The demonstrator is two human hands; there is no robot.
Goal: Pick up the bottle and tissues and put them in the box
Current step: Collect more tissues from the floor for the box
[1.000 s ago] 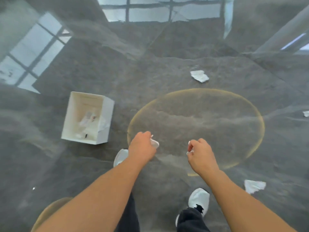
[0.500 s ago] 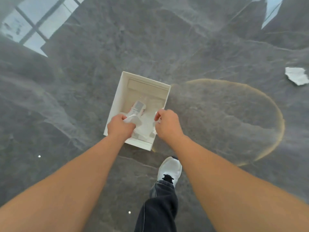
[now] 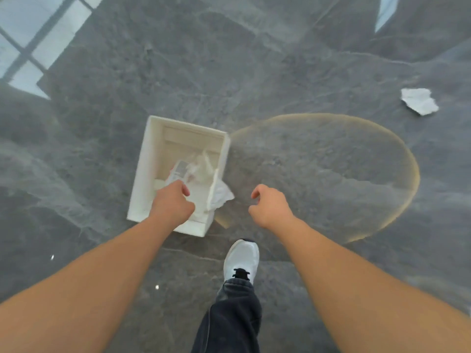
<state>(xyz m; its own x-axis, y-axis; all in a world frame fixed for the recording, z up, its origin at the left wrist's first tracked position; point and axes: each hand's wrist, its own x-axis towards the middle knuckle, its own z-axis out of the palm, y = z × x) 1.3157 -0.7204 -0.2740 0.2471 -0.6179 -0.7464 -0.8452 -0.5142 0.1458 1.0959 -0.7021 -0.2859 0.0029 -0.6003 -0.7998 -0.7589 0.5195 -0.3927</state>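
A white open box [image 3: 146, 159] stands on the grey floor left of centre. Inside it lie a clear bottle [image 3: 181, 169] with a label and crumpled white tissues [image 3: 204, 165]. One tissue [image 3: 221, 193] hangs over the box's right wall. My left hand [image 3: 173, 203] hovers over the box's near end, fingers loosely curled, holding nothing. My right hand [image 3: 270, 206] is just right of the box above the floor, fingers curled and apart, empty. Another crumpled tissue [image 3: 419, 100] lies on the floor at the far right.
A faint brownish ring [image 3: 407, 159] marks the floor right of the box. My white shoe [image 3: 241, 258] and dark trouser leg [image 3: 232, 317] are below the hands. Window reflections [image 3: 38, 42] shine on the floor at the upper left.
Both hands came over the box holding tissues and have let them go. The tissues now lie in the box, one draped over its right wall. My right hand has moved right, off the box.
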